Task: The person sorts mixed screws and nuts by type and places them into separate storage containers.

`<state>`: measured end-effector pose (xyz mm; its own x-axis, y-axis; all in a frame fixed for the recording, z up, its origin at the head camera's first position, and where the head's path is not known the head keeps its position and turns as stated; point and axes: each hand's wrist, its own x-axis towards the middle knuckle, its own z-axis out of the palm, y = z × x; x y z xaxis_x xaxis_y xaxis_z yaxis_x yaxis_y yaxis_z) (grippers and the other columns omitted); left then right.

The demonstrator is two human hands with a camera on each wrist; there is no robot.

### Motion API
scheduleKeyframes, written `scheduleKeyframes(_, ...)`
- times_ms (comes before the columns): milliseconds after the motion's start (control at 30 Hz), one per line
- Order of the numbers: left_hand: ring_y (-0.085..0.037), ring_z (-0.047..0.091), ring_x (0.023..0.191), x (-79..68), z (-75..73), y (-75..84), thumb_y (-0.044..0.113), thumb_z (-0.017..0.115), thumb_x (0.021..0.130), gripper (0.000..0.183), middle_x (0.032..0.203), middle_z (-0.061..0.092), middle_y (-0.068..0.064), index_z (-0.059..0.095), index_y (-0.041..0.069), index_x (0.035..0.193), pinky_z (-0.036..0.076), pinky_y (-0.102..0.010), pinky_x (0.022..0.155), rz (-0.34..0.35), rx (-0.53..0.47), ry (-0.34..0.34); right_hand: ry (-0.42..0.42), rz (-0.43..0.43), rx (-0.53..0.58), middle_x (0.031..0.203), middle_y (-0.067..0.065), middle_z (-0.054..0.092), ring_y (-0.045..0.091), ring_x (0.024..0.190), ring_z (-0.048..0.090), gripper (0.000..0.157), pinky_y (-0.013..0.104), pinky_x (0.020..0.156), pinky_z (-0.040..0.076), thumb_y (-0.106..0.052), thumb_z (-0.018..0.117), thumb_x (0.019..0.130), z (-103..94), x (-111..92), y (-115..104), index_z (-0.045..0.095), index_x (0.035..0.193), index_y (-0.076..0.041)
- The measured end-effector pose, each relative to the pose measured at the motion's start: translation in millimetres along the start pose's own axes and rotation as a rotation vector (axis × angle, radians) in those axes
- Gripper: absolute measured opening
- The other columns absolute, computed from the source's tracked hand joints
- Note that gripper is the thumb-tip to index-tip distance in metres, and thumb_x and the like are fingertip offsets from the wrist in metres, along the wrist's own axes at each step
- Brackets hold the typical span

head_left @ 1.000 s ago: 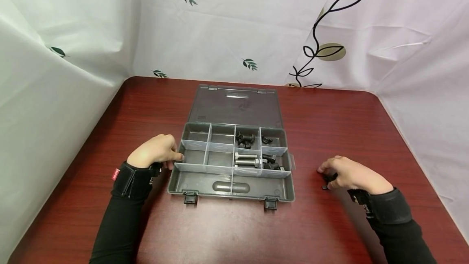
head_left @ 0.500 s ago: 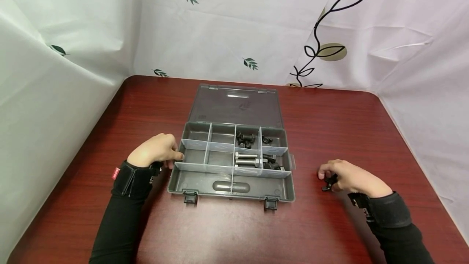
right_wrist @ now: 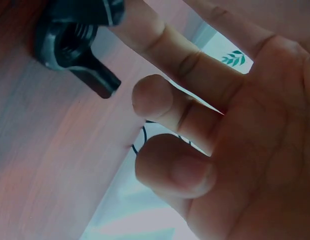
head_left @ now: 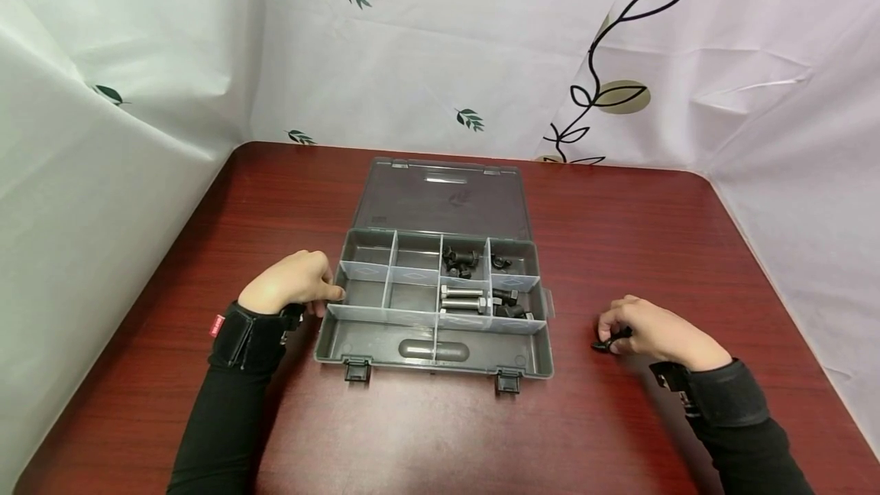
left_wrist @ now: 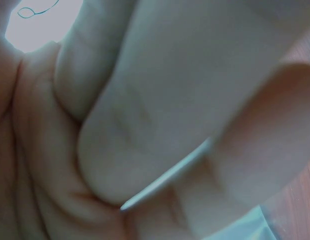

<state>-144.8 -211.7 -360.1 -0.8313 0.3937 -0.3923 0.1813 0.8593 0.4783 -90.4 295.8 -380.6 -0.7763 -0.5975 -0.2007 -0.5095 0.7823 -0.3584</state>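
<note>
Between the thumb and fingertips of my right hand [head_left: 649, 329] is a black wing nut [head_left: 612, 341], low over the table to the right of the case. The right wrist view brings out the wing nut's [right_wrist: 65, 42] threaded hole and a protruding wing, with a fingertip against it. My left hand [head_left: 292, 285] grips the left rim of a grey plastic organizer case [head_left: 374, 361], thumb over the edge and fingers outside. Curled fingers [left_wrist: 145, 125] of that hand fill the left wrist view.
The case's lid [head_left: 443, 201] lies folded back. Silver bolts [head_left: 462, 302] occupy a middle-row compartment. Black bolts [head_left: 461, 260] are behind them, and black fasteners [head_left: 510, 308] sit to their right. A small black piece [head_left: 500, 262] lies in the back right compartment. White curtains [head_left: 412, 44] surround the table.
The wing nut has turned in my right fingers, its lower end swinging left. My right hand has shifted only slightly. The left hand and the case have stayed in place.
</note>
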Motion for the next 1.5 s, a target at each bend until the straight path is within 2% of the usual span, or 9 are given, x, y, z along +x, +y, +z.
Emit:
scheduleKeyframes(367, -0.015, 0.060, 0.050, -0.4, -1.2, 1.1, 0.023, 0.063, 0.083, 0.022, 0.054, 0.059, 0.002, 0.065, 0.012, 0.064, 0.047, -0.030, 0.054, 0.001, 0.001, -0.001, 0.032, -0.016, -0.008, 0.085, -0.011, 0.047, 0.011, 0.080, 0.044, 0.022, 0.030, 0.064, 0.039, -0.011, 0.070, 0.077, -10.5, 5, -6, 0.055, 0.080, -0.027)
scheduleKeyframes(867, -0.015, 0.059, 0.051, 0.6, -0.6, -0.1, 0.023, 0.063, 0.083, 0.023, 0.053, 0.059, 0.003, 0.065, 0.012, 0.064, 0.047, -0.030, 0.054, -0.001, -0.004, -0.004, 0.106, -0.048, -0.068, 0.088, -0.012, 0.051, 0.010, 0.076, 0.048, 0.021, 0.030, 0.062, 0.040, -0.011, 0.071, 0.077, -45.5, 23, -17, 0.059, 0.084, -0.028)
scheduleKeyframes(1200, -0.014, 0.059, 0.050, -0.4, -1.2, 0.9, 0.023, 0.063, 0.084, 0.023, 0.054, 0.059, 0.002, 0.065, 0.012, 0.064, 0.047, -0.030, 0.053, 0.012, -0.004, -0.003, 0.140, -0.094, -0.094, 0.086, -0.013, 0.052, 0.007, 0.072, 0.047, 0.019, 0.029, 0.061, 0.040, -0.014, 0.072, 0.077, -59.4, 39, -27, 0.059, 0.082, -0.027)
scheduleKeyframes(1500, -0.014, 0.059, 0.050, 0.1, -0.5, -0.1, 0.023, 0.063, 0.084, 0.023, 0.053, 0.059, 0.003, 0.065, 0.013, 0.063, 0.047, -0.030, 0.054, 0.009, 0.005, 0.000, 0.153, -0.094, -0.099, 0.085, -0.010, 0.053, 0.012, 0.072, 0.049, 0.016, 0.030, 0.061, 0.040, -0.014, 0.070, 0.079, -68.3, 55, -36, 0.060, 0.083, -0.026)
